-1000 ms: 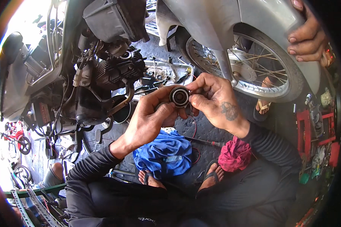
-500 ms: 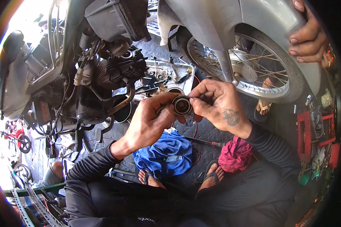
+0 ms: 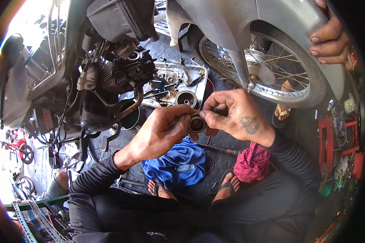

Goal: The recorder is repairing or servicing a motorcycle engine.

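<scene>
A small round metal part (image 3: 196,124) with a ringed, hollow face is held between both hands in front of my chest. My left hand (image 3: 160,130) pinches its left side between thumb and fingers. On its upper right, the thumb and bent forefinger of my right hand (image 3: 240,118) press against the rim. The fingertips hide part of its edge. Just beyond the hands, a larger round metal cup-shaped part (image 3: 186,99) sits at the near edge of a metal tray (image 3: 204,75) that holds tools and dark small parts.
A motorcycle engine (image 3: 121,73) stands at left, and a spoked front wheel (image 3: 271,73) at far right. Another person's hand (image 3: 332,40) rests on the grey fairing. Blue cloth (image 3: 176,164) and red cloth (image 3: 252,163) lie on the floor near my feet. A red metal stand (image 3: 325,141) is at right.
The round part has shifted slightly right and nearer to me, and its face has tilted. Both hands moved with it, uncovering the cup-shaped part by the tray.
</scene>
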Available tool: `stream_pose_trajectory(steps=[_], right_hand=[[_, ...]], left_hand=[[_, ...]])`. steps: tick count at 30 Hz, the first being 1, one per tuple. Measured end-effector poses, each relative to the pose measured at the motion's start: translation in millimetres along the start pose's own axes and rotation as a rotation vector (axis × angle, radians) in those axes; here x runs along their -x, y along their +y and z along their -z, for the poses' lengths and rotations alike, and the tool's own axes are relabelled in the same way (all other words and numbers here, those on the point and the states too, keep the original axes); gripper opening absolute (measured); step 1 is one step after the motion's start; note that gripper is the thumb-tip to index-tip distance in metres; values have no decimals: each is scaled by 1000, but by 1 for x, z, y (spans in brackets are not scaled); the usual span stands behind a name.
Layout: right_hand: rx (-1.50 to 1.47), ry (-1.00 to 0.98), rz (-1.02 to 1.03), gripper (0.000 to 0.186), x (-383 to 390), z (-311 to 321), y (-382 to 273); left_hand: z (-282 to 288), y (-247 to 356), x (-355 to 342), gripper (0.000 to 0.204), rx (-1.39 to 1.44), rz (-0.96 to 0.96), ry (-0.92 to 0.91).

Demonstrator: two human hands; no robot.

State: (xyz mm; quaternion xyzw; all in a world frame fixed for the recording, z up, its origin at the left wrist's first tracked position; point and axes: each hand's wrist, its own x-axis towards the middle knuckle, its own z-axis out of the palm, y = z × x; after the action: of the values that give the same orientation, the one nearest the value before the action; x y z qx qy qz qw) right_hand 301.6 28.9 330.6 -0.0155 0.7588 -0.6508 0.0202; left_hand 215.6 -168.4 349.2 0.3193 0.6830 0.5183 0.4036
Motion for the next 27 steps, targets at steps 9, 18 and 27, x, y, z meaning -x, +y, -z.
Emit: stream_pose_trajectory(steps=[9, 18, 27], right_hand=[[236, -116, 46, 15, 6, 2, 0], [-241, -5, -150, 25, 4, -1, 19], [-614, -94, -125, 41, -13, -12, 46]], left_hand=[[-3, -2, -4, 20, -93, 26, -183], [-2, -18, -20, 22, 317, 156, 5], [6, -58, -30, 22, 798, -8, -44]])
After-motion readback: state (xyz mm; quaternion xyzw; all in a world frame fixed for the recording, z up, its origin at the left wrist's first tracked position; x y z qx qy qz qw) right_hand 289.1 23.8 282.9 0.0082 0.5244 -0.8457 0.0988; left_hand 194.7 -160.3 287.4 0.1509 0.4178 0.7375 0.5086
